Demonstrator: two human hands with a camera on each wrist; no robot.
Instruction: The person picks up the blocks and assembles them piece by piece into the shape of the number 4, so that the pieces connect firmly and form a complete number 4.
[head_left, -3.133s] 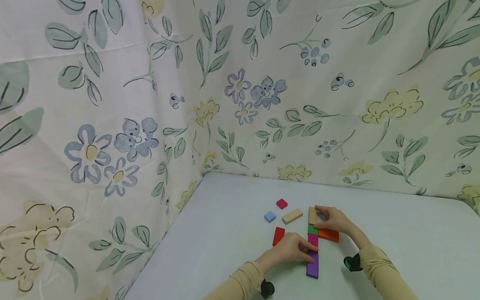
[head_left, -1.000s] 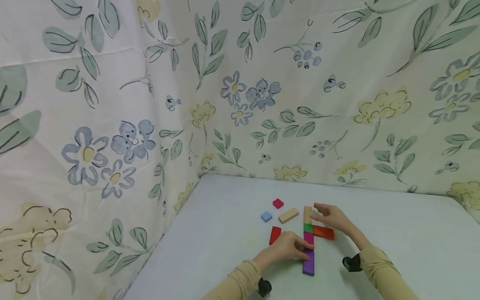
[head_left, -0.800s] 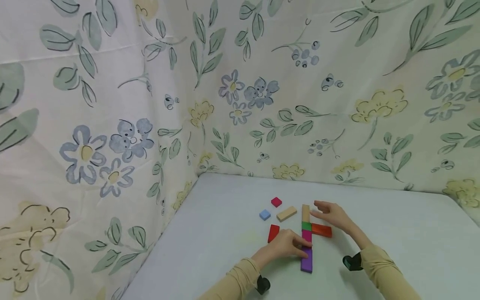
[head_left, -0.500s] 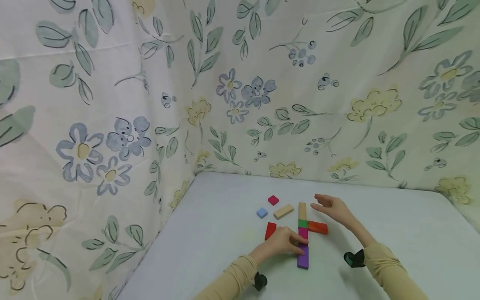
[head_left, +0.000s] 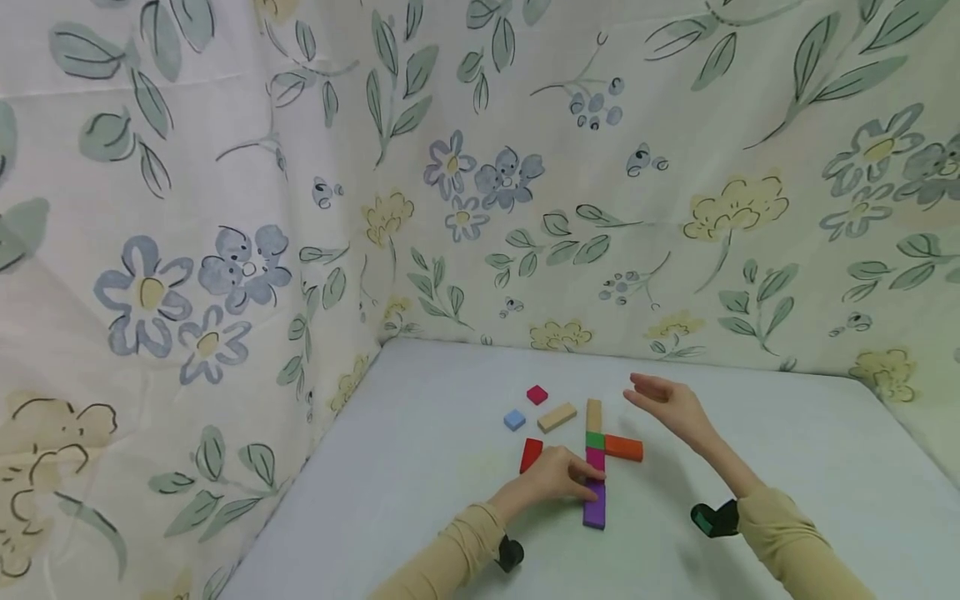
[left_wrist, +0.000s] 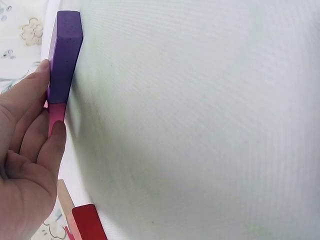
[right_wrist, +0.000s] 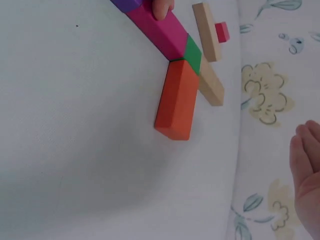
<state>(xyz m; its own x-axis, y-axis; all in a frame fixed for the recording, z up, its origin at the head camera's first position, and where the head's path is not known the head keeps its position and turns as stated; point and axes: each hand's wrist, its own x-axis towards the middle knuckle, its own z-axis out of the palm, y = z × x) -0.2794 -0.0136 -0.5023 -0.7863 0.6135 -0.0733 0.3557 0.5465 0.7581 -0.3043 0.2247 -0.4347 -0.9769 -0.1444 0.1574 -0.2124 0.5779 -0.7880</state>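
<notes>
A straight row of wooden blocks lies on the table: purple, magenta, green and tan, from near to far. An orange block juts rightward from beside the green one. My left hand rests with its fingertips on the row where purple and magenta meet; the left wrist view has the thumb at the purple block's upper edge. Off to the right of the tan block, my right hand hovers above the table, fingers extended and holding nothing.
Left of the row lie a red block, a loose tan block, a small blue block and a small crimson block. Floral cloth hangs behind and to the left of the white table.
My right hand has let go of the row's tan block, moving up and away to the right. My left hand stays at the purple and magenta blocks. The head view has shifted slightly.
</notes>
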